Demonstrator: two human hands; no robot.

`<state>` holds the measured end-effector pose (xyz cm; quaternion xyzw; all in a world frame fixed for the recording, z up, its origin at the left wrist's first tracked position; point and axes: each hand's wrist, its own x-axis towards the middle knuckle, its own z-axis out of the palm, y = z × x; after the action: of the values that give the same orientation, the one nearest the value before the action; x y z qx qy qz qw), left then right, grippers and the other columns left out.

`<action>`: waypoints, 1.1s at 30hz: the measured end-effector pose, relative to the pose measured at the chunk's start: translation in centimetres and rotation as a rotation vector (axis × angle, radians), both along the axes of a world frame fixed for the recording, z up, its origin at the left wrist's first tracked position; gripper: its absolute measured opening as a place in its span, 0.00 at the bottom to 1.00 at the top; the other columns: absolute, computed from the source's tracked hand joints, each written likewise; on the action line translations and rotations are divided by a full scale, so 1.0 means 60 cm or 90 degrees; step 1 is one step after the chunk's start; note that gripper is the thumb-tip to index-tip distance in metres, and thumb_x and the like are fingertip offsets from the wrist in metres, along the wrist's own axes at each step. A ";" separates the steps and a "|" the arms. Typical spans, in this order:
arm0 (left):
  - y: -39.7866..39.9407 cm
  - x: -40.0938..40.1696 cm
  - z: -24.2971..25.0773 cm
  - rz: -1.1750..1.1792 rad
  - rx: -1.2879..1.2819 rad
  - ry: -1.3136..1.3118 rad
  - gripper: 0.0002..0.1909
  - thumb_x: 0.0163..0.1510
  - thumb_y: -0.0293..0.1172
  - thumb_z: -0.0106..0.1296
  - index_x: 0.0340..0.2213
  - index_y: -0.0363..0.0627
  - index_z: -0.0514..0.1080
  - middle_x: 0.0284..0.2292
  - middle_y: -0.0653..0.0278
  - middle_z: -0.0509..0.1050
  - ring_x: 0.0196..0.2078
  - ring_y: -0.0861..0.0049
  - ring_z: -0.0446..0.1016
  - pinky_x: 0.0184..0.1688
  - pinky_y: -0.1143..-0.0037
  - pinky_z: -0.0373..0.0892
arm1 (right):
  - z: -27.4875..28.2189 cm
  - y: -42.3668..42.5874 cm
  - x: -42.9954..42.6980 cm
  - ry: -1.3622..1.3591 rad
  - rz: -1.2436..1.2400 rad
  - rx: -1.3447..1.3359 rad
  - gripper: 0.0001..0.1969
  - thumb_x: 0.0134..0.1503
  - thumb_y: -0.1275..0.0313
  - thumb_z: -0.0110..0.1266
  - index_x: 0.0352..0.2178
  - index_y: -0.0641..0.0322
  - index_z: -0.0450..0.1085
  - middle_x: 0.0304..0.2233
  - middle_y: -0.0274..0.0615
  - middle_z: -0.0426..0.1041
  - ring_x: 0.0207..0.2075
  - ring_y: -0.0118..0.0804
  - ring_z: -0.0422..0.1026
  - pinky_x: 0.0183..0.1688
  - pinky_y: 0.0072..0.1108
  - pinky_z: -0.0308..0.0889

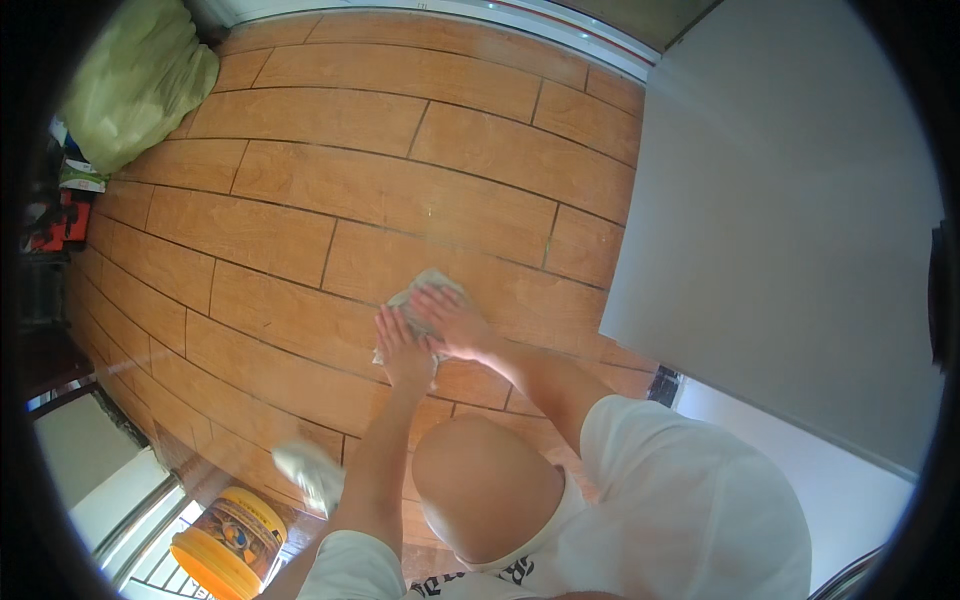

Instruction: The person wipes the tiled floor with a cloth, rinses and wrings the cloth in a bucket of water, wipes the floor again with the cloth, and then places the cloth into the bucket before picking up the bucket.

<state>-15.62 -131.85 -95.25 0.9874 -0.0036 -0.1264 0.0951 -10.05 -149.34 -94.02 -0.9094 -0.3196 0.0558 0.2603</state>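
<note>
A pale, crumpled cloth (429,289) lies on the orange-brown wood-look floor (285,247) in front of me. My left hand (405,349) presses flat on its near left part, fingers pointing up the view. On its right part rests my right hand (452,319), its fingers reaching toward the upper left. The two hands are close together, and the cloth's edges show around them. Most of the cloth between palms and floor is hidden. My bare knee and a blurred white shoe (311,472) are below.
A yellow bucket (229,544) with a printed label stands at the lower left by metal railings. A greenish plastic bag (142,82) is at the upper left, with red and black items (64,221) below it. A large pale grey panel (765,225) borders the floor on the right.
</note>
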 end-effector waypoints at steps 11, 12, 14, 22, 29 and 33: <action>-0.171 0.369 -0.019 -0.171 -0.126 -0.114 0.39 0.69 0.42 0.45 0.72 0.35 0.50 0.75 0.48 0.46 0.78 0.51 0.44 0.77 0.55 0.44 | -0.033 -0.141 0.243 -0.063 -0.336 -0.143 0.32 0.66 0.64 0.45 0.71 0.58 0.58 0.75 0.45 0.54 0.76 0.46 0.49 0.77 0.43 0.43; -0.191 0.414 -0.029 -0.199 -0.136 -0.142 0.38 0.69 0.42 0.45 0.72 0.36 0.50 0.75 0.49 0.46 0.78 0.53 0.44 0.77 0.56 0.44 | -0.035 -0.154 0.280 -0.060 -0.351 -0.146 0.32 0.66 0.64 0.45 0.71 0.58 0.58 0.75 0.45 0.54 0.76 0.46 0.49 0.77 0.43 0.43; -0.199 0.456 -0.041 -0.238 -0.145 -0.145 0.37 0.69 0.41 0.45 0.72 0.37 0.51 0.75 0.49 0.47 0.78 0.54 0.44 0.77 0.56 0.45 | -0.036 -0.156 0.317 -0.089 -0.414 -0.155 0.32 0.66 0.64 0.44 0.71 0.58 0.59 0.75 0.44 0.54 0.76 0.46 0.50 0.76 0.43 0.43; -0.223 0.546 -0.019 -0.321 -0.175 -0.075 0.37 0.66 0.40 0.46 0.72 0.39 0.53 0.75 0.53 0.48 0.78 0.55 0.43 0.76 0.54 0.45 | -0.037 -0.177 0.354 -0.015 -0.462 -0.180 0.33 0.66 0.61 0.43 0.71 0.57 0.58 0.76 0.41 0.51 0.77 0.44 0.49 0.77 0.43 0.40; -0.214 0.551 -0.045 -0.335 -0.166 -0.053 0.37 0.66 0.40 0.46 0.72 0.40 0.53 0.75 0.53 0.48 0.78 0.54 0.43 0.76 0.55 0.45 | -0.041 -0.172 0.365 0.046 -0.390 -0.326 0.34 0.71 0.55 0.38 0.74 0.55 0.52 0.78 0.37 0.47 0.78 0.41 0.43 0.78 0.43 0.36; -0.218 0.626 -0.026 -0.484 -0.183 -0.124 0.35 0.68 0.41 0.45 0.72 0.46 0.54 0.75 0.55 0.49 0.77 0.57 0.49 0.76 0.55 0.49 | -0.016 -0.223 0.399 0.109 -0.311 -0.410 0.34 0.74 0.53 0.35 0.76 0.53 0.46 0.78 0.40 0.44 0.79 0.43 0.39 0.79 0.43 0.32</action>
<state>21.93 -144.94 -96.83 0.9000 -0.3941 -0.0569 0.1774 13.90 -162.71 -94.99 -0.9856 -0.0376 0.1645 -0.0062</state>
